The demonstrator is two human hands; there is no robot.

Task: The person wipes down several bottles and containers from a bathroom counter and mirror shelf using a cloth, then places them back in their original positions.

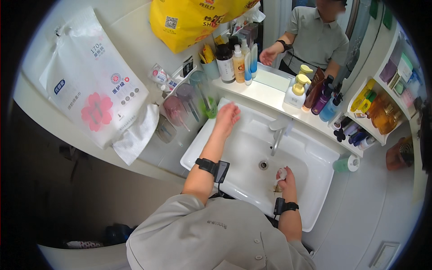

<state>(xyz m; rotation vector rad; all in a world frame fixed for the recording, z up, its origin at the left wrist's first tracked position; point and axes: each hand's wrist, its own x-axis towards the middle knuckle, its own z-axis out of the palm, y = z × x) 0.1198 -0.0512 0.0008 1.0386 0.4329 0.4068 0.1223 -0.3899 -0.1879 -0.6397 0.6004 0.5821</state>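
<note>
My left hand [228, 118] is over the back left part of the white washbasin [243, 148], fingers loosely bent, with nothing seen in it. Over the right part of the bowl, my right hand [287, 180] holds a crumpled white wad [281, 173], perhaps wet tissue. Something thin and brownish [277, 188] hangs below the wad; what it is cannot be told. A silver faucet [277, 140] stands at the back of the basin, and the drain [263, 164] is visible between the hands. Each wrist wears a black strap with a small device.
A ledge behind the basin bears pump bottle [297, 91], spray bottle [238, 64] and several tubes. Cups [175, 109] hang on the left wall beside a bag of cotton tissues [94, 84]. A yellow bag [189, 23] hangs above. Corner shelves [374, 125] and a green-white roll [347, 164] are right.
</note>
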